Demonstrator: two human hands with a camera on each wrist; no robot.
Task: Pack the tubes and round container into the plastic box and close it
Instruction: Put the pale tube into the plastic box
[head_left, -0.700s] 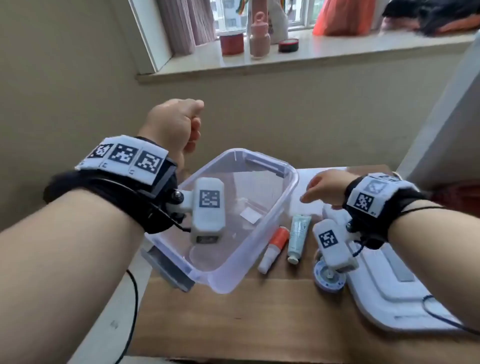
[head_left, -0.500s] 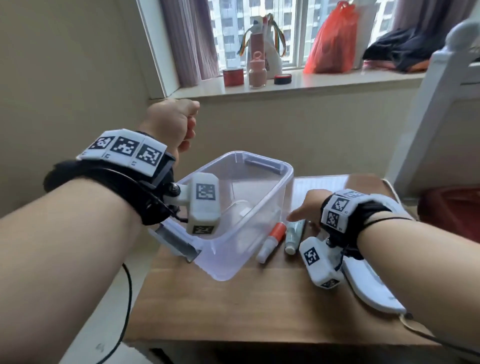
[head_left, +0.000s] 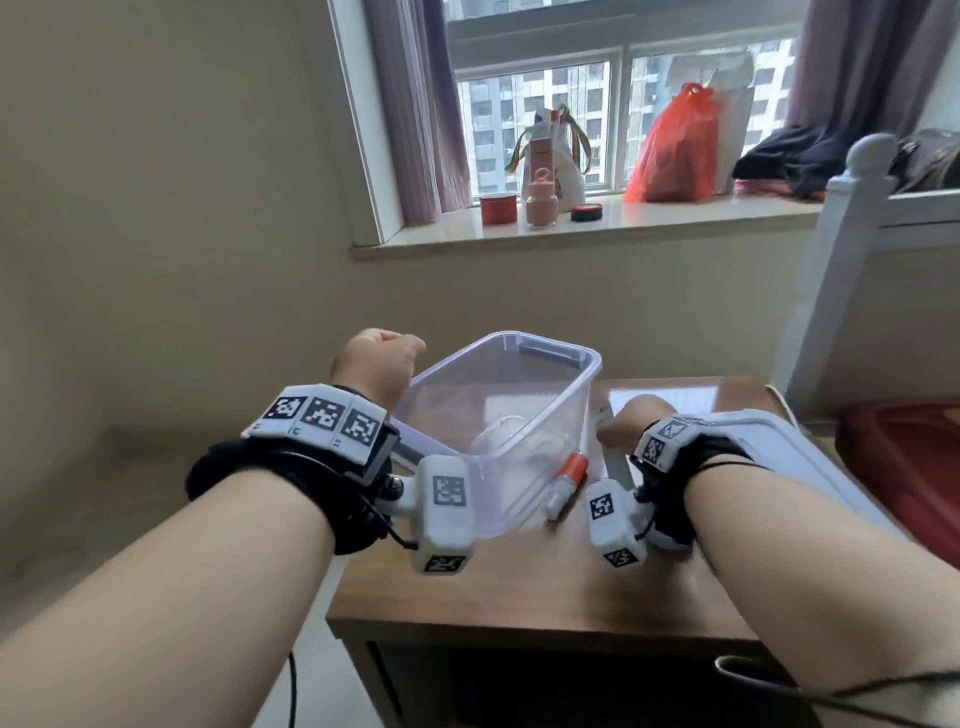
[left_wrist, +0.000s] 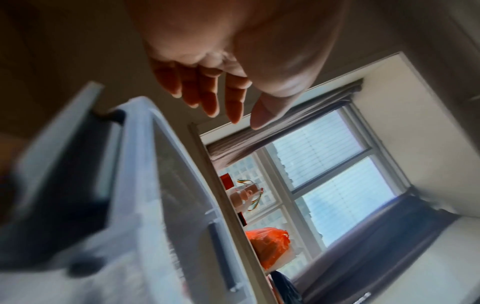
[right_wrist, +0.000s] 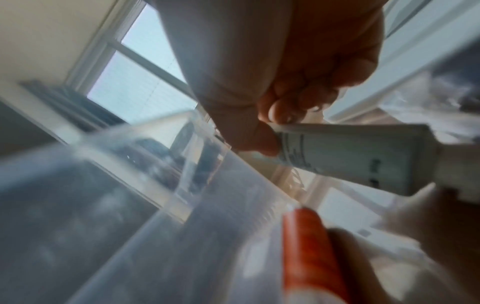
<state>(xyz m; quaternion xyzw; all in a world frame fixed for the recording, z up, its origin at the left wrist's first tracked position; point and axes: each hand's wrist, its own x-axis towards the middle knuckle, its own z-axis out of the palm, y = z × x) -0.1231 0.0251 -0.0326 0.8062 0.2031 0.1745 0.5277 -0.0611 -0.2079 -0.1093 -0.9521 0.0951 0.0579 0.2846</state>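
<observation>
A clear plastic box (head_left: 582, 395) stands open on the small wooden table (head_left: 519, 587). My right hand (head_left: 608, 428) is just right of the box. In the right wrist view its thumb and fingers (right_wrist: 275, 115) pinch the crimped end of a pale green tube (right_wrist: 350, 156). An orange-capped white tube (head_left: 566, 480) lies against the box's right wall, blurred and close in the right wrist view (right_wrist: 306, 246). My left hand (head_left: 384, 353) hovers at the box's far left corner. Its fingers (left_wrist: 233, 102) hang loosely and hold nothing. The round container is hidden behind my right wrist.
The box's white lid (head_left: 779, 457) lies on the table under my right forearm. A white bedpost (head_left: 857, 249) rises at the right, with a red item (head_left: 904, 467) low beside it. The window sill (head_left: 623, 228) holds bottles and an orange bag. A bare wall runs left.
My right hand has gone down to the pale green tube and pinched it. My left hand has sunk beside the box. The head view has tilted upward.
</observation>
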